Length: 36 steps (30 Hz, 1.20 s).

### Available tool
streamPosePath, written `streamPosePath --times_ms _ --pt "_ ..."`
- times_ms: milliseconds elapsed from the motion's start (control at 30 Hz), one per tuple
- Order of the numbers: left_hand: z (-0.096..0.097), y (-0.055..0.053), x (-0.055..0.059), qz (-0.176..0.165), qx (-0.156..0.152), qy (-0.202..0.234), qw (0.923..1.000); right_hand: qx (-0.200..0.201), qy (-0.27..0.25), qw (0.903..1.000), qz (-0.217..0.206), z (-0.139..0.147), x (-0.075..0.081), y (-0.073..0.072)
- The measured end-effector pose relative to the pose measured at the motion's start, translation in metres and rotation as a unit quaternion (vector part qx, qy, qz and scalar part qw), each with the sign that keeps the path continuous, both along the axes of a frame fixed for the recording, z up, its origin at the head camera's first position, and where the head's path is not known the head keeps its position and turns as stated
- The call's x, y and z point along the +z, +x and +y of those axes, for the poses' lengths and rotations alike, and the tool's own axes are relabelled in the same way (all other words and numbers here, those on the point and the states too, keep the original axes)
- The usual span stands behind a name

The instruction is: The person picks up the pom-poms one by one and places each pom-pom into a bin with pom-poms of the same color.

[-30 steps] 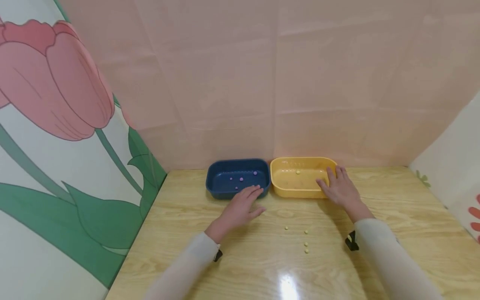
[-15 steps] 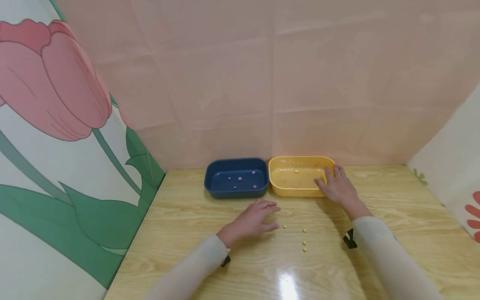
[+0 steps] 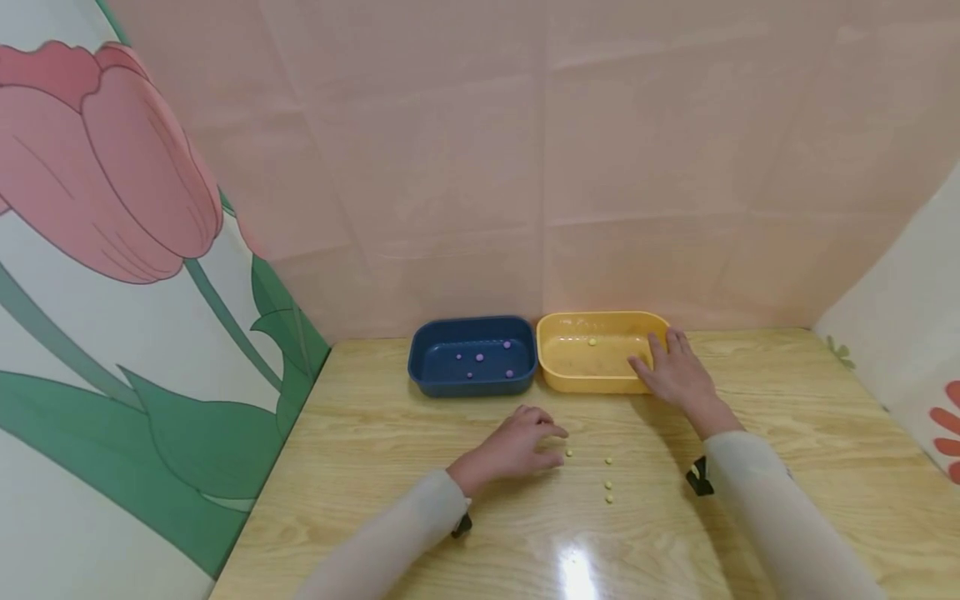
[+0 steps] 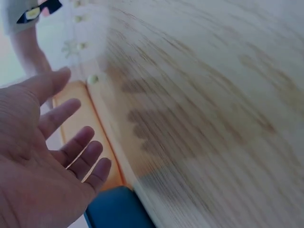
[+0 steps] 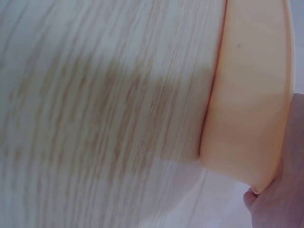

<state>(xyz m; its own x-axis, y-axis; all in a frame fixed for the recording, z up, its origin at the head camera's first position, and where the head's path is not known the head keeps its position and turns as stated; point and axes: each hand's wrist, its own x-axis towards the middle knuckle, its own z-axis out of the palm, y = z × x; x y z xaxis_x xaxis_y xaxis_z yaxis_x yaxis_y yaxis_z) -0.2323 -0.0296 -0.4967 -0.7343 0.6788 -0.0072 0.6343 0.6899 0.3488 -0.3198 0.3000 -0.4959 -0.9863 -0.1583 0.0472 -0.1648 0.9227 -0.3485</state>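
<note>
My left hand (image 3: 517,446) hovers low over the table, thumb and fingers spread and bent a little. Its palm shows in the left wrist view, with nothing held. Just off its fingertips lies a small yellow bead (image 3: 569,453). More yellow beads (image 3: 609,485) lie in a short row to the right. My right hand (image 3: 677,375) holds the right end of the yellow tray (image 3: 596,385), with thumb and index finger over the inside and other fingers at the outer side. In the right wrist view, a fingertip (image 5: 249,198) shows past the tray's corner. One yellow bead (image 3: 592,342) sits inside this tray.
Left of the yellow tray, nearly touching it, stands a dark blue tray (image 3: 472,388) with several purple beads (image 3: 480,357). Both trays are against the pink backdrop (image 3: 450,208) at the rear of the wooden table (image 3: 360,467). A tulip-patterned panel (image 3: 112,333) borders the left side.
My left hand has moved from the blue tray's front edge, right and towards me, to beside the nearest yellow bead. One more purple bead shows in the blue tray. My right hand stays put.
</note>
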Motion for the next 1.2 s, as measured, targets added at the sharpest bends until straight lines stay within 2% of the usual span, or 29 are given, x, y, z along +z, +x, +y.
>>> streamPosePath --times_ms 600,833,1200 --pt "0.025 -0.003 -0.012 -0.018 0.030 -0.006 0.9994 -0.004 -0.001 1.0000 -0.005 -0.002 0.003 0.002" --pt "0.027 -0.002 -0.014 -0.004 0.025 -0.016 0.9996 -0.003 0.006 1.0000 -0.006 -0.002 0.003 0.001" --pt "0.032 -0.006 -0.015 -0.008 0.024 -0.026 0.9993 -0.010 0.003 0.9999 -0.006 -0.004 0.006 0.004"
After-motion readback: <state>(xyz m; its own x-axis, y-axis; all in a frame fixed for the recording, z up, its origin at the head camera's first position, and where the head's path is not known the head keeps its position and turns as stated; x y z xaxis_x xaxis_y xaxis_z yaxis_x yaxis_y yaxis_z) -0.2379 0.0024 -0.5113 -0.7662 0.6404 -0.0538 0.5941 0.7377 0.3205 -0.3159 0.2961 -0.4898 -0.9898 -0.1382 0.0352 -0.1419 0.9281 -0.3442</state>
